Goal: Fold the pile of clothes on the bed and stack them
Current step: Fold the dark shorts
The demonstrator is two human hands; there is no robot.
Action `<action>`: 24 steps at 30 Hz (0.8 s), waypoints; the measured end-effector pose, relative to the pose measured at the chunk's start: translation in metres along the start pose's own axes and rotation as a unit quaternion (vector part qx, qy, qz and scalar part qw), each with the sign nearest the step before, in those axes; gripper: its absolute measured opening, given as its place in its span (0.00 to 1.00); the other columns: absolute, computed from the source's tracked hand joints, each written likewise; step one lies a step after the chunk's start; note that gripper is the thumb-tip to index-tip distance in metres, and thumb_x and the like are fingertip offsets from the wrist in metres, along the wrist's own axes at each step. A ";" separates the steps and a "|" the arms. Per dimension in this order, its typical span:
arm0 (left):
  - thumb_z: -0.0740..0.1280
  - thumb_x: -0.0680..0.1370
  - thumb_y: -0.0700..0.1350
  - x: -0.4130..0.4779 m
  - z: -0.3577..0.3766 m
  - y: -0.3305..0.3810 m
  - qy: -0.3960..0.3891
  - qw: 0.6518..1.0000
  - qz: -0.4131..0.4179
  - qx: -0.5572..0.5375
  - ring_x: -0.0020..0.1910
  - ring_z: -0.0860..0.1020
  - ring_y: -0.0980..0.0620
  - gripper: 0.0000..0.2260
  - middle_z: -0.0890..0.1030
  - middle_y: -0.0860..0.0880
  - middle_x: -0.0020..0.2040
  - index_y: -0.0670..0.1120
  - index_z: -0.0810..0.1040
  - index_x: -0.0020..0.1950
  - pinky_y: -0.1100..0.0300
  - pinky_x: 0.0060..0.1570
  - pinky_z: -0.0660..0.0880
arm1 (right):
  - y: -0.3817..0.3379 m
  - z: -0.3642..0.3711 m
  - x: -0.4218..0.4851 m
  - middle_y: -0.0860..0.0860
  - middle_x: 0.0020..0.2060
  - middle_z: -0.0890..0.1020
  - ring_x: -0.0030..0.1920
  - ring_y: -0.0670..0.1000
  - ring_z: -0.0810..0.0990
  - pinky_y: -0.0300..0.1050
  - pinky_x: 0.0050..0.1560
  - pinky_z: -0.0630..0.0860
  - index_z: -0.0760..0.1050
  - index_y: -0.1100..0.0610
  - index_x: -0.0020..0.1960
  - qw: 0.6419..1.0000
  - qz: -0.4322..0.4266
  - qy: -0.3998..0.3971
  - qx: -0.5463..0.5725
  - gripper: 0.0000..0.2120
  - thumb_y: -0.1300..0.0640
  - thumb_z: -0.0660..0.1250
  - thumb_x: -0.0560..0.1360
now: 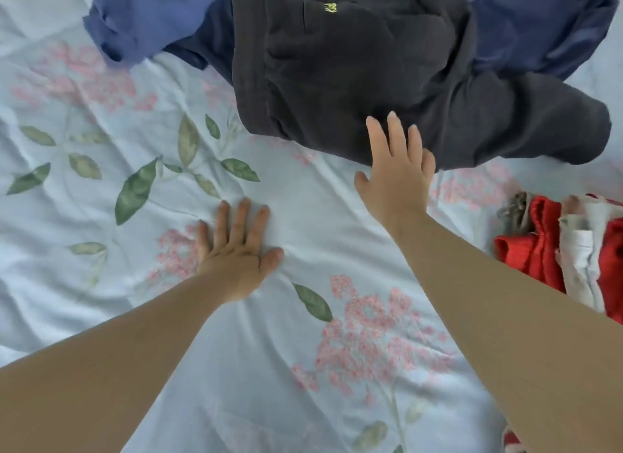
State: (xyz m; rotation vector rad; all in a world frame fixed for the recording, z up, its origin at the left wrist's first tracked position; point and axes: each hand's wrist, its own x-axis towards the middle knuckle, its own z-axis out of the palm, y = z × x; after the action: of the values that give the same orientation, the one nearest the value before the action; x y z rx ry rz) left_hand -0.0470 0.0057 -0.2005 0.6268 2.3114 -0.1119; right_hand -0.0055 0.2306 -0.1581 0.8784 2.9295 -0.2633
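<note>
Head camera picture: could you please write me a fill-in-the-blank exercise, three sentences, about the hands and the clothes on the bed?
1. The left hand rests open on the bedsheet, whose printed leaves are ____.
2. The right hand touches the dark garment, whose small logo is ____.
3. Beside the right forearm lies a bundle of white and ____ clothes.

Missing words: green; yellow; red.
</note>
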 end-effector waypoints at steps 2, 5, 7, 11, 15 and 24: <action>0.43 0.79 0.64 0.001 -0.001 0.000 -0.004 1.000 0.001 -0.009 0.70 0.24 0.46 0.31 0.23 0.52 0.72 0.57 0.23 0.70 0.43 0.67 0.28 | 0.001 0.007 0.020 0.48 0.76 0.54 0.76 0.58 0.49 0.57 0.72 0.51 0.53 0.47 0.76 1.000 0.007 -0.012 0.002 0.29 0.54 0.59 0.79; 0.43 0.79 0.64 -0.001 -0.001 0.001 -0.015 1.000 0.005 -0.007 0.70 0.24 0.46 0.31 0.23 0.53 0.71 0.57 0.20 0.64 0.43 0.67 0.27 | 0.003 0.012 0.034 0.49 0.66 0.71 0.74 0.58 0.58 0.56 0.71 0.53 0.67 0.52 0.68 0.999 0.022 0.009 0.040 0.16 0.56 0.55 0.81; 0.43 0.79 0.64 -0.001 -0.001 0.000 -0.015 1.000 0.002 -0.009 0.70 0.24 0.46 0.31 0.23 0.53 0.71 0.57 0.21 0.65 0.43 0.67 0.27 | 0.001 0.006 0.032 0.49 0.47 0.76 0.63 0.56 0.70 0.53 0.68 0.57 0.72 0.55 0.59 0.994 0.038 0.034 0.098 0.11 0.58 0.54 0.81; 0.45 0.80 0.62 -0.005 -0.004 0.001 0.002 1.000 -0.002 -0.022 0.72 0.26 0.47 0.31 0.26 0.53 0.73 0.57 0.28 0.73 0.44 0.68 0.29 | 0.005 -0.010 0.004 0.47 0.34 0.72 0.42 0.53 0.69 0.48 0.58 0.61 0.71 0.56 0.54 0.986 0.060 0.017 0.155 0.10 0.59 0.52 0.81; 0.49 0.82 0.55 -0.011 -0.010 -0.004 0.070 0.991 0.012 -0.117 0.76 0.37 0.51 0.25 0.41 0.55 0.78 0.58 0.44 0.77 0.48 0.72 0.35 | 0.001 -0.031 -0.048 0.44 0.32 0.70 0.42 0.52 0.69 0.48 0.58 0.64 0.72 0.56 0.51 0.963 0.114 -0.026 0.242 0.10 0.60 0.52 0.80; 0.67 0.78 0.47 -0.092 -0.043 0.021 -0.010 0.611 -0.044 -0.791 0.46 0.81 0.50 0.15 0.78 0.46 0.52 0.53 0.68 0.63 0.58 0.48 0.77 | 0.002 -0.057 -0.186 0.46 0.32 0.75 0.35 0.47 0.72 0.44 0.40 0.67 0.70 0.51 0.40 0.937 0.122 -0.102 0.310 0.11 0.61 0.56 0.78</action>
State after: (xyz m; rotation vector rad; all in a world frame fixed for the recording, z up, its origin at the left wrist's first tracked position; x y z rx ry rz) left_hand -0.0072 -0.0019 -0.1048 -0.4480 1.4773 1.6654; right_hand 0.1497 0.1420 -0.0801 1.1771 2.5193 -1.2183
